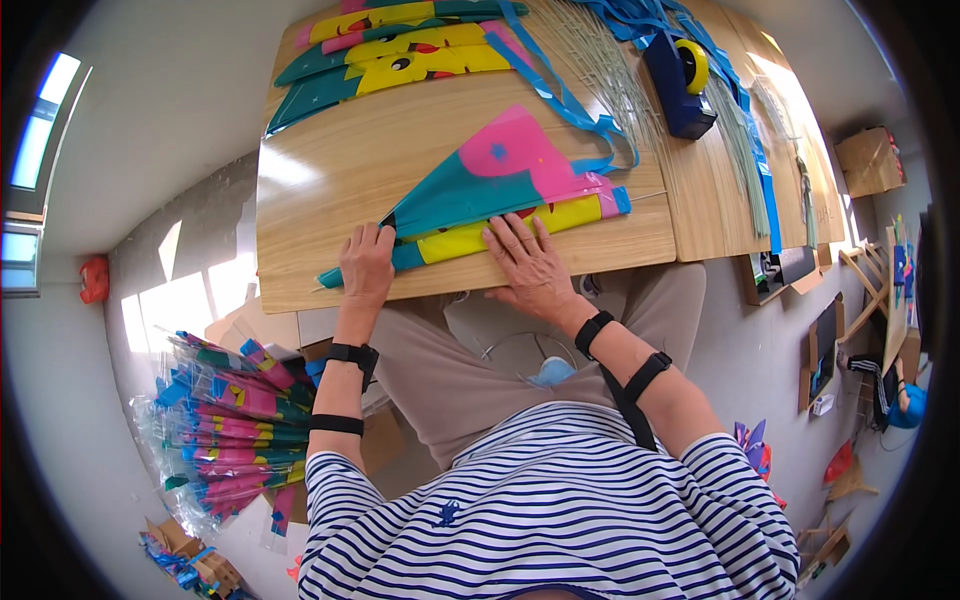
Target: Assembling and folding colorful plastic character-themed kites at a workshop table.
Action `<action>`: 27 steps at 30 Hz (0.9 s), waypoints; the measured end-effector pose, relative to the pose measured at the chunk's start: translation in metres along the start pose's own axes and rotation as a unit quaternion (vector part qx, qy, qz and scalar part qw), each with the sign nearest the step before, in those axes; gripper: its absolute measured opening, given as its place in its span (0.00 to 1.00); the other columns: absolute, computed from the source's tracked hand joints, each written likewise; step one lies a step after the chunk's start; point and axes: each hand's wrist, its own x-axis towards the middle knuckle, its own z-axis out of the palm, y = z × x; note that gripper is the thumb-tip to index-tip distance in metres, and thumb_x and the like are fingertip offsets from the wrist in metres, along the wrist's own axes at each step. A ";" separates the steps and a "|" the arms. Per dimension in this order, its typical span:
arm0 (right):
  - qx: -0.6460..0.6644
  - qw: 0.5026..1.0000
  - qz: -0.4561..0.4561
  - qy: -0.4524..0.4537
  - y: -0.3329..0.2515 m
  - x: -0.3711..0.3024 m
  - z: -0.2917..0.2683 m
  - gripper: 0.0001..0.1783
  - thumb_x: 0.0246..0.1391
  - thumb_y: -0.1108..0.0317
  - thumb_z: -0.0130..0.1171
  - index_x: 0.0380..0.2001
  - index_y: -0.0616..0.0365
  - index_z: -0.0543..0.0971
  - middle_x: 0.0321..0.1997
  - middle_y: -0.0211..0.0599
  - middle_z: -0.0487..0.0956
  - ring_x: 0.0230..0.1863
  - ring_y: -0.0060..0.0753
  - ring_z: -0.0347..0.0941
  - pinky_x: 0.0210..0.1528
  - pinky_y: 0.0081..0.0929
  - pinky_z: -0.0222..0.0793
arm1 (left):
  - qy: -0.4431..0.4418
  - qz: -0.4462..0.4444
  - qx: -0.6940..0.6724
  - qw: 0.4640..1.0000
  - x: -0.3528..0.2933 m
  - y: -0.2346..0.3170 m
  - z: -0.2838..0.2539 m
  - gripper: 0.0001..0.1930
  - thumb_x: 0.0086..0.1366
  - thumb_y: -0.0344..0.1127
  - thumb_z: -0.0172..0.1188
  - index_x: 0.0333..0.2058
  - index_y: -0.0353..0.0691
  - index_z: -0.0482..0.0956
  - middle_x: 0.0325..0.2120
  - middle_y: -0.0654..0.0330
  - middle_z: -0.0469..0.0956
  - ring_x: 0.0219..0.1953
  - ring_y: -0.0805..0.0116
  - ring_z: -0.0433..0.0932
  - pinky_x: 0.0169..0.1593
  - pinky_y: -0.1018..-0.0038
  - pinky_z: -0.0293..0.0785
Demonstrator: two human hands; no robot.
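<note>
A partly folded kite (pixel 470 185) of teal, pink and yellow sheeting lies slanted across the near part of the wooden table (pixel 330 200). A thin rod tip pokes out at each end of its rolled yellow near edge. At the kite's left, narrow end my left hand (pixel 367 265) is closed, its fingers gripping the teal sheeting. My right hand (pixel 530 262) lies open with fingers spread, pressing on the yellow edge near the middle. A blue ribbon (pixel 575 115) runs from the kite's right end toward the far side of the table.
More folded kites (pixel 410 60) are stacked at the far left. Thin clear rods (pixel 610 70) and a blue tape dispenser (pixel 675 85) with a yellow core lie to the right. Bagged kites (pixel 240 430) pile up at lower left. Another person (pixel 905 405) is at the far right.
</note>
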 end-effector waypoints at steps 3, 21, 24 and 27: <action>-0.001 1.000 -0.002 -0.003 -0.001 0.001 0.000 0.58 0.47 0.39 0.71 0.76 0.55 0.61 0.82 0.41 0.55 0.83 0.47 0.44 0.82 0.57 0.39 | 0.005 0.003 0.016 1.000 0.000 0.000 0.000 0.08 0.55 0.24 0.61 0.32 0.43 0.75 0.32 0.59 0.73 0.38 0.56 0.77 0.37 0.61 0.75; -0.016 1.000 -0.001 0.002 0.000 0.001 0.002 0.58 0.46 0.40 0.72 0.76 0.55 0.61 0.83 0.41 0.54 0.84 0.47 0.43 0.82 0.57 0.37 | 0.068 0.076 -0.035 0.994 0.049 0.068 0.018 0.10 0.57 0.27 0.60 0.40 0.41 0.79 0.31 0.59 0.76 0.38 0.58 0.78 0.42 0.63 0.75; -0.017 1.000 -0.001 0.006 0.001 0.001 0.002 0.58 0.46 0.39 0.71 0.75 0.54 0.62 0.82 0.42 0.55 0.84 0.48 0.43 0.82 0.58 0.37 | 0.054 0.060 -0.035 0.996 0.052 0.070 0.022 0.07 0.57 0.27 0.60 0.35 0.42 0.76 0.28 0.60 0.74 0.36 0.58 0.77 0.40 0.64 0.74; -0.006 1.000 -0.001 0.012 0.001 0.001 0.003 0.57 0.46 0.39 0.71 0.75 0.54 0.63 0.82 0.42 0.56 0.84 0.48 0.44 0.82 0.58 0.38 | 0.057 0.049 -0.041 0.996 0.054 0.069 0.024 0.05 0.57 0.28 0.60 0.31 0.44 0.74 0.27 0.59 0.72 0.35 0.58 0.76 0.39 0.64 0.73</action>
